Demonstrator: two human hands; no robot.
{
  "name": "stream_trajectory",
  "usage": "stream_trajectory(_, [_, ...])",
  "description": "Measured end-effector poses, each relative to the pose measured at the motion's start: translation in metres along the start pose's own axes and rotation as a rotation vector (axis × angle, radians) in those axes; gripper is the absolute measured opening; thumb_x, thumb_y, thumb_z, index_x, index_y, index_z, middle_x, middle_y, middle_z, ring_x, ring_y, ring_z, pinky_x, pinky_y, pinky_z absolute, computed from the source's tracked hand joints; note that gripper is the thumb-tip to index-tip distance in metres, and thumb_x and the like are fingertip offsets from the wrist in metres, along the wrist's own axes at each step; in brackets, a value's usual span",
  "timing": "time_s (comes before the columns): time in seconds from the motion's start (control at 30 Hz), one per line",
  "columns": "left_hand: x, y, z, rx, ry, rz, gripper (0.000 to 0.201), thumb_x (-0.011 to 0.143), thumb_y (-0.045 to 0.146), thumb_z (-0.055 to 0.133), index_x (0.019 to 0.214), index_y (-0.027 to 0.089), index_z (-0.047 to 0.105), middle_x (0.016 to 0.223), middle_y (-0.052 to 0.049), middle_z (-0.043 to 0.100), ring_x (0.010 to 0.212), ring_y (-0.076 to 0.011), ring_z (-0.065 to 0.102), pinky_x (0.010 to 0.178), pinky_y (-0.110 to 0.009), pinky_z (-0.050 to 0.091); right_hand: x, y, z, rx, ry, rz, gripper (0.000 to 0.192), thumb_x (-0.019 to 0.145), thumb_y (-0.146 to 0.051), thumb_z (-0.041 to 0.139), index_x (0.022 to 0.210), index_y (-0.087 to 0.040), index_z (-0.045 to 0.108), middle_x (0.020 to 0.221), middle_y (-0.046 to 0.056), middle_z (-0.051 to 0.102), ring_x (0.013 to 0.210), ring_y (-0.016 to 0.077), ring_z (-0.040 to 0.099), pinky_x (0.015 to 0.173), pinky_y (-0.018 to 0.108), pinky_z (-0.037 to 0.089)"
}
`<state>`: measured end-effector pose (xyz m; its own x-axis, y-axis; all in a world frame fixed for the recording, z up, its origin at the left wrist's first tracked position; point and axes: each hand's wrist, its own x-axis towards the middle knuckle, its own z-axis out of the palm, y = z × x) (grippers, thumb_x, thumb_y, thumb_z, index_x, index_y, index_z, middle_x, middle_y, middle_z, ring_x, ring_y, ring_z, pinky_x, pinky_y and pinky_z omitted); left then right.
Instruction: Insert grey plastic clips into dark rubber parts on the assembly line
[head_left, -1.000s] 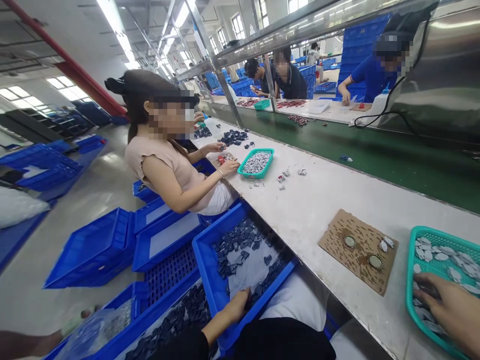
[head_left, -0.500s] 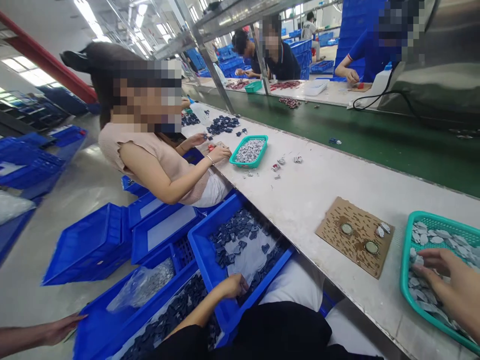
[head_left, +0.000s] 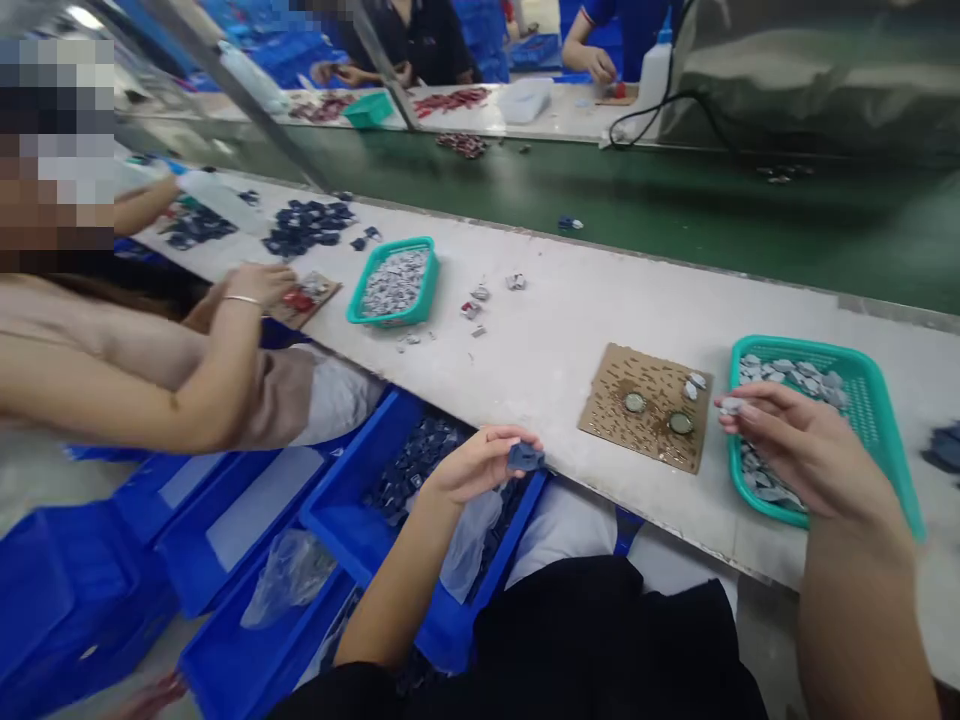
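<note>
Your left hand [head_left: 480,468] pinches a dark blue piece [head_left: 526,458] by the desk [head_left: 551,350]; your right hand [head_left: 814,450] pinches a pale piece [head_left: 730,406] near the left rim of the green basket [head_left: 886,435].

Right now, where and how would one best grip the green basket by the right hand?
Probably by the rim at two opposite sides, coming from above: the green basket stands open-topped on the white table, its rim raised, with loose pale pieces inside that could spill if tilted.
</note>
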<state>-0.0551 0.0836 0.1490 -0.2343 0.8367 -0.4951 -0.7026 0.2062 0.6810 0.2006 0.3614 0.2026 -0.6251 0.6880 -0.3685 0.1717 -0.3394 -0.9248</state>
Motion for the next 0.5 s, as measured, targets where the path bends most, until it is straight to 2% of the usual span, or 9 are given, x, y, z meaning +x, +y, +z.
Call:
stream_trajectory(0.13, [0.049,0.007,0.048,-0.034,-0.217,-0.004,0.043,0.065,0.048,0.098,0.09,0.017,0.082,0.092,-0.004,0.08,0.078,-0.0102,0.074,0.061,-0.014,0.053,0.004,0.002,0.003,0.11,-0.07,-0.015,0.047,0.061,-0.048,0.102,0.095,-0.025,0.08,0.086,0.003,0.078,0.074,0.0153,0.073,0.072,0.025,0.065])
stream_trajectory(0.23, [0.083,0.015,0.073,0.02,-0.352,-0.021,0.041,0.064,0.035,0.101,0.094,0.017,0.079,0.094,-0.003,0.08,0.082,-0.01,0.076,0.07,-0.015,0.056,0.005,0.005,0.0,0.15,-0.093,-0.017,0.043,0.065,-0.046,0.101,0.097,-0.025,0.08,0.093,0.003,0.08,0.076,0.0144,0.074,0.075,0.025,0.066])
stream_trajectory(0.37, [0.121,0.025,0.091,0.078,-0.412,-0.001,0.039,0.07,0.025,0.097,0.099,0.017,0.073,0.089,-0.002,0.078,0.086,-0.0106,0.077,0.076,-0.016,0.057,0.004,0.005,-0.003,0.131,-0.092,-0.046,0.04,0.069,-0.049,0.098,0.097,-0.026,0.081,0.094,0.004,0.081,0.075,0.015,0.076,0.076,0.026,0.067])
stream_trajectory(0.5, [0.143,0.025,0.097,0.066,-0.442,0.01,0.045,0.067,0.025,0.098,0.103,0.018,0.073,0.091,-0.002,0.077,0.088,-0.012,0.077,0.078,-0.02,0.058,0.002,0.004,-0.001,0.093,-0.064,-0.066,0.041,0.07,-0.05,0.098,0.1,-0.026,0.083,0.092,0.005,0.082,0.074,0.0166,0.077,0.073,0.026,0.069])
